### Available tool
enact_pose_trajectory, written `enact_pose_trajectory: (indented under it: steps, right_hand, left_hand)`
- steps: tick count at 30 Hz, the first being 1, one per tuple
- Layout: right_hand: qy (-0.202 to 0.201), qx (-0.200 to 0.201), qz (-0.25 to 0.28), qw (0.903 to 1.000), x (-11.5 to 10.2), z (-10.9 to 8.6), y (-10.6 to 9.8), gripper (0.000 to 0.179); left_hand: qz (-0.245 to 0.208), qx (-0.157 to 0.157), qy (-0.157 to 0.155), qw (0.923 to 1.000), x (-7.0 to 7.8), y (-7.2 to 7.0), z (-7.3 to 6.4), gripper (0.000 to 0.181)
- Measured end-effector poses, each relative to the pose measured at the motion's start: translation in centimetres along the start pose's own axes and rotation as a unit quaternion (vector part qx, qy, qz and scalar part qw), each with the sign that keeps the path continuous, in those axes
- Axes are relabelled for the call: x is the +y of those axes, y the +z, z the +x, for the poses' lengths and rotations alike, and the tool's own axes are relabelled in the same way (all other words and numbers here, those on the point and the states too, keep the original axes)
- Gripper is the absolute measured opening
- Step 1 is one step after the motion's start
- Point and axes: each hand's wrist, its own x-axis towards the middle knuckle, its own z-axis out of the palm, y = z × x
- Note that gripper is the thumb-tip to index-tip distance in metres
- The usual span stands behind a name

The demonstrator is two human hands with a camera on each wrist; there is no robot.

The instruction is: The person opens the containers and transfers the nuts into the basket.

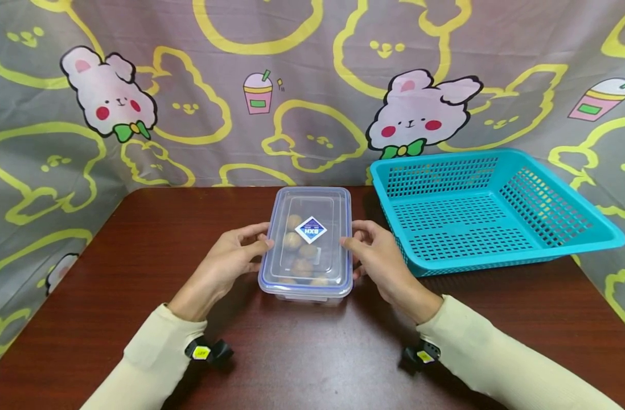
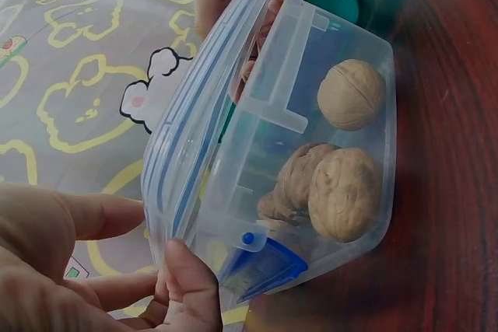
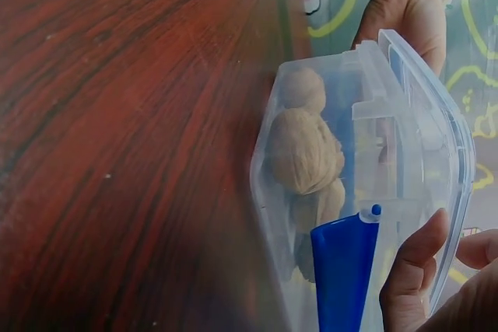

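Note:
A clear plastic food box [image 2: 303, 114] with several walnuts [image 2: 346, 192] inside stands on the table in front of me. Its clear lid [image 1: 311, 202], with a blue seal and a diamond-shaped label [image 1: 311, 230], sits loosely over it; both wrist views show a gap between lid and rim. My left hand [image 1: 233, 256] pinches the lid's left edge between thumb and fingers. On the opposite edge, my right hand [image 1: 379, 256] pinches the lid the same way. Blue side latches [image 3: 346, 270] hang unfastened from the box.
A turquoise plastic basket [image 1: 497, 256] stands at the right of the brown table [image 1: 138, 245], close to my right hand. A patterned cloth [image 1: 312, 154] hangs behind the table.

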Motion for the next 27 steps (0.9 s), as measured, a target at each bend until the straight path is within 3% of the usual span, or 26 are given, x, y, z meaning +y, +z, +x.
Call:
enact_pose_trajectory:
  steps: [8,17,27]
  right_hand:
    - [-0.019,-0.01,0.005,0.9998,-0.9,-0.5,0.0,0.051]
    - [-0.028,-0.034,0.008,0.999,-1.7,-0.7,-0.6,0.054]
    - [-0.024,-0.047,-0.005,0.9986,-2.2,-0.8,-1.3,0.059]
  left_hand:
    - [-0.023,-0.007,0.02,0.9995,0.5,-0.3,-0.4,0.053]
    - [-0.056,-0.017,0.012,0.9982,0.9,-0.5,-0.7,0.056]
    - [-0.05,-0.026,0.03,0.998,1.5,-0.8,-1.3,0.061]
